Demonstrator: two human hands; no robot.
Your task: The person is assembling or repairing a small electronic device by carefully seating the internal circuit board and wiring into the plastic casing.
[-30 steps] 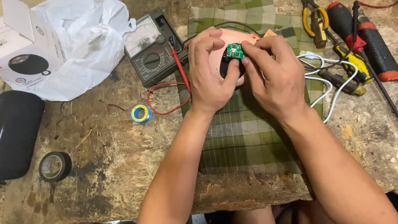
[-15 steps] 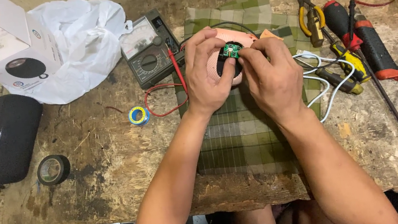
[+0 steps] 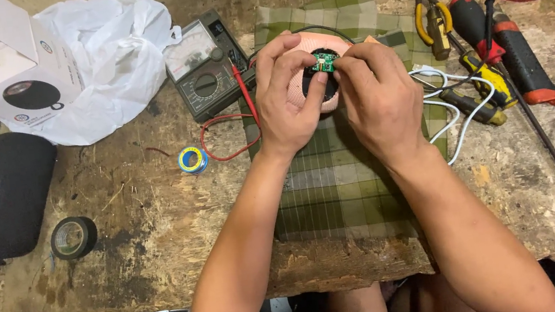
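One small green circuit board (image 3: 324, 65) sits at the open black end of one pink speaker shell (image 3: 302, 82), held over the green checked cloth (image 3: 338, 191). The left hand (image 3: 288, 102) wraps around the shell, thumb against its black opening. The right hand (image 3: 377, 98) pinches the board with nearly closed fingertips. Nearby lie one multimeter (image 3: 204, 66), one solder spool (image 3: 192, 160), one tape roll (image 3: 74, 237) and one black speaker (image 3: 9, 196).

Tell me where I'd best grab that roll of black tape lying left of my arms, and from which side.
Take the black tape roll by its outer rim, pinching across it from above. It lies flat on the wooden bench with its hole facing up, so the sides are exposed. It sits apart from the black speaker beside it, probably leaving room for fingers.
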